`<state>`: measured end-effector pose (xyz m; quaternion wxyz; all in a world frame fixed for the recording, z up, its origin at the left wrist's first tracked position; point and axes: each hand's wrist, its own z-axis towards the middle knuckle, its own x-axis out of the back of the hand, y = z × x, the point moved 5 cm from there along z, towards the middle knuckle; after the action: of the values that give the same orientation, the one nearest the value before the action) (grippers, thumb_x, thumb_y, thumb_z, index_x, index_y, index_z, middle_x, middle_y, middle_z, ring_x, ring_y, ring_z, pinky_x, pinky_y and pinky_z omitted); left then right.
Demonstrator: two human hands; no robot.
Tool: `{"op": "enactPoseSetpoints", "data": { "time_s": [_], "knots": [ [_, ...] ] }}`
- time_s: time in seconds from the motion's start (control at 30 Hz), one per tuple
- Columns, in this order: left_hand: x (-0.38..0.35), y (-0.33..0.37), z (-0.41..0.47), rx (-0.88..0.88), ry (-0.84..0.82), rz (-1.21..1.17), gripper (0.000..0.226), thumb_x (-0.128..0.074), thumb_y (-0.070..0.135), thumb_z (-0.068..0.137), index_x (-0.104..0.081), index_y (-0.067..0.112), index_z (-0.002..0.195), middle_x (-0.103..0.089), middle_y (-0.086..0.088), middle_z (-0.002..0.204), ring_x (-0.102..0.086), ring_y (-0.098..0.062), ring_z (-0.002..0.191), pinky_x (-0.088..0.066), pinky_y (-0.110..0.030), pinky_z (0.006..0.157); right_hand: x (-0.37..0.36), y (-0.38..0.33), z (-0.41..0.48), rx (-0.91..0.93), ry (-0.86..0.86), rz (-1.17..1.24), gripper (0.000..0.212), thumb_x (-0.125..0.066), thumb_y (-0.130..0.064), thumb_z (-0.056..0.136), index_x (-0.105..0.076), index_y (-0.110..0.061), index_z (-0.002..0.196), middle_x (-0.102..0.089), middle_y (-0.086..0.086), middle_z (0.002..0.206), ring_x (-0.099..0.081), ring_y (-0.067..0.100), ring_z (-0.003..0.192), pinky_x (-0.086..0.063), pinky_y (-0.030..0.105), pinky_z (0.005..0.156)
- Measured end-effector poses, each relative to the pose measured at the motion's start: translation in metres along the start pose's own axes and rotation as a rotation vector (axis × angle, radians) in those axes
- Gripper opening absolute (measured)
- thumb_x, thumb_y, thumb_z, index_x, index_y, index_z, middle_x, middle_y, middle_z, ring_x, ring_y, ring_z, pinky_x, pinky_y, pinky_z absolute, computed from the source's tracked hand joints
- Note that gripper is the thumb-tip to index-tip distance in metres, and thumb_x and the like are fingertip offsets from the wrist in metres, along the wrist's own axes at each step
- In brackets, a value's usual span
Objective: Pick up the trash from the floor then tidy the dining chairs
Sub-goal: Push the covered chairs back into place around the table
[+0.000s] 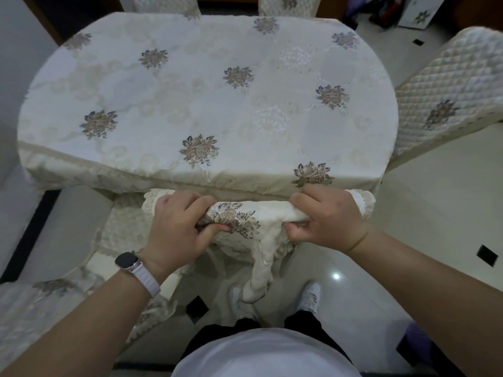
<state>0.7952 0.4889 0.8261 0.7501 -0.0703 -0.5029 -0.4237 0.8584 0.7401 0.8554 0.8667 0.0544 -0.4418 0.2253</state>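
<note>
No trash shows on the parts of the floor I can see, so I judge the pick-up half done, though much of the floor is hidden by the furniture and by me. I am on the chairs now: the dining chair I am handling stands right in front of me, the top of its covered back just beside the near edge of the cloth-draped surface, so it looks pushed in or nearly so. The right-side chair sits at an angle to the surface, and the lower-left chair stands apart from it, so I reckon those two are left to straighten. Two more chair backs peek over the far edge; I cannot tell how they sit. Both arms reach forward and down. My left hand, with a watch on the wrist, grips the left part of the chair's top rail, fingers curled over it and thumb tucked beneath. My right hand grips the right end likewise, bunching the embroidered cover under its fingers.
</note>
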Motion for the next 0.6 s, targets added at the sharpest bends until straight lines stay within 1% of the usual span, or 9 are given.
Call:
{"op": "enactPoseSetpoints", "data": {
  "time_s": [0.1, 0.23, 0.33, 0.4, 0.5, 0.6],
  "knots": [
    [-0.003, -0.001, 0.005, -0.018, -0.002, -0.043, 0.056, -0.049, 0.068, 0.091, -0.064, 0.015, 0.102, -0.06, -0.002, 0.089, -0.053, -0.022, 0.084, -0.041, -0.043, 0.076, 0.0, 0.0, 0.003, -0.001, 0.008, -0.016, 0.03, -0.064, -0.039, 0.067, -0.068, -0.009, 0.072, -0.052, 0.003, 0.061, -0.051, 0.023, 0.051, -0.034, 0.025, 0.048],
    [-0.005, -0.008, 0.006, -0.074, 0.007, -0.058, 0.053, -0.048, 0.065, 0.093, -0.062, 0.015, 0.104, -0.061, -0.005, 0.09, -0.052, -0.023, 0.085, -0.041, -0.043, 0.078, -0.007, -0.001, -0.001, -0.026, -0.004, -0.017, 0.031, -0.064, -0.04, 0.069, -0.068, -0.009, 0.072, -0.051, 0.004, 0.061, -0.051, 0.024, 0.051, -0.034, 0.027, 0.047],
    [-0.009, -0.015, 0.004, -0.081, -0.015, -0.053, 0.059, -0.045, 0.065, 0.094, -0.067, 0.011, 0.102, -0.061, -0.004, 0.091, -0.052, -0.024, 0.085, -0.039, -0.042, 0.08, -0.013, -0.006, -0.004, -0.044, -0.003, 0.003, 0.03, -0.064, -0.039, 0.07, -0.068, -0.009, 0.073, -0.052, 0.004, 0.061, -0.051, 0.024, 0.051, -0.036, 0.028, 0.046],
    [-0.011, -0.019, 0.007, -0.072, -0.04, -0.043, 0.061, -0.045, 0.065, 0.093, -0.069, 0.01, 0.102, -0.062, -0.004, 0.092, -0.055, -0.027, 0.085, -0.04, -0.044, 0.08, -0.014, -0.006, -0.003, -0.051, 0.012, 0.007, 0.029, -0.064, -0.038, 0.07, -0.068, -0.009, 0.073, -0.051, 0.004, 0.061, -0.05, 0.023, 0.051, -0.038, 0.029, 0.044],
    [-0.011, -0.022, 0.009, -0.075, -0.062, -0.048, 0.057, -0.046, 0.065, 0.093, -0.066, 0.013, 0.105, -0.062, -0.004, 0.093, -0.057, -0.029, 0.085, -0.041, -0.046, 0.079, -0.015, -0.006, -0.001, -0.051, 0.002, 0.013, 0.031, -0.064, -0.039, 0.072, -0.068, -0.008, 0.074, -0.051, 0.004, 0.062, -0.049, 0.023, 0.052, -0.037, 0.028, 0.044],
    [-0.011, -0.02, 0.006, -0.082, -0.049, -0.071, 0.05, -0.048, 0.064, 0.092, -0.06, 0.017, 0.105, -0.062, -0.004, 0.093, -0.055, -0.027, 0.086, -0.039, -0.043, 0.079, -0.016, -0.006, -0.004, -0.057, -0.013, 0.028, 0.03, -0.066, -0.038, 0.072, -0.068, -0.008, 0.075, -0.053, 0.004, 0.063, -0.05, 0.024, 0.053, -0.037, 0.028, 0.046]
  ]
}}
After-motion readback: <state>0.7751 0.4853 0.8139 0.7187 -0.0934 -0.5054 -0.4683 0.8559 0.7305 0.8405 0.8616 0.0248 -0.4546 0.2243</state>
